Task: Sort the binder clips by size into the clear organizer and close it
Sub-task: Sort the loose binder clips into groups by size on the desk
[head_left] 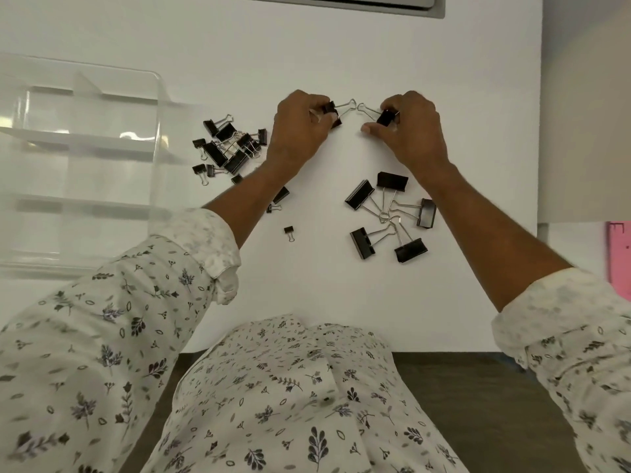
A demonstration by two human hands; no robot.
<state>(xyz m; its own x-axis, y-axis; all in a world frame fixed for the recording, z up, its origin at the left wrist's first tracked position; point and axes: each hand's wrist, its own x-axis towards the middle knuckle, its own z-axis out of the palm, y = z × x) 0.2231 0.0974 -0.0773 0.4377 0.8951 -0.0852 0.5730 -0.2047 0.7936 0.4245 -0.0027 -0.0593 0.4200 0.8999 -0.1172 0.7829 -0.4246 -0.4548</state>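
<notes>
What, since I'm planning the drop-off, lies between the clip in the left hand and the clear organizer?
Only a low heap of loose black binder clips on the white table, between the left hand and the clear plastic organizer. Carried above it, the held black clip should probably pass.

From my feed I see a white bench [341,46] filling most of the view, matte and evenly lit, with only soft shadows. At its far edge sits a grey-framed panel [375,3], cut off by the top of the picture. Right of the bench is a pale grey-beige surface [587,114], wall or floor I cannot tell, and lower down something pink [619,257]. Below the near edge lies dark brown floor [478,404].
</notes>
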